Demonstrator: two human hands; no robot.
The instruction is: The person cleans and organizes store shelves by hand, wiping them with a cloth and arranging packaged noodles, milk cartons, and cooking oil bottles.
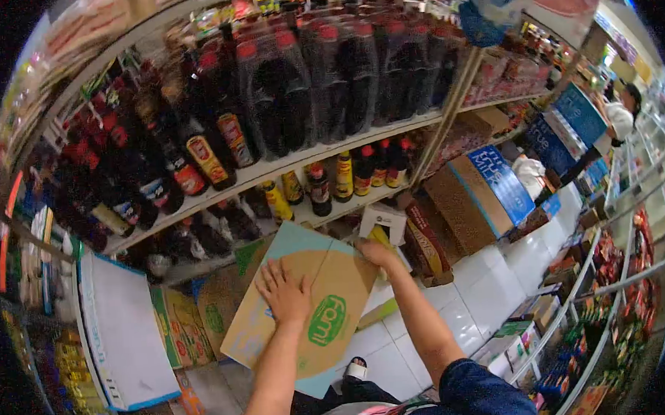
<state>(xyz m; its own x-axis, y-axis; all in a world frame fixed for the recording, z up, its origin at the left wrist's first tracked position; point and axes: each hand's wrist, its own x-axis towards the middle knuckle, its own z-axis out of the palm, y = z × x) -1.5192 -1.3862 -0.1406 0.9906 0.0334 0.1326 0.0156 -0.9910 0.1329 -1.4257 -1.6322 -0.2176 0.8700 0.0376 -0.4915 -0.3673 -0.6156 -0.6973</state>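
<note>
Two hands hold one cardboard box [301, 299]: left hand [286, 294] flat, fingers apart; right hand [380, 254] clamped on its far-right corner.

Both hands [286, 291] on Fami carton [307, 303], right grip [381, 254] seemingly at corner.

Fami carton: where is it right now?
Head view, just below centre: the Fami carton is in front of the bottle shelves, left hand flat on it, right hand at its upper right corner.

Indoor light, mod. bright; fisheye edges curve (black corners), bottles a bit blurry.
</note>
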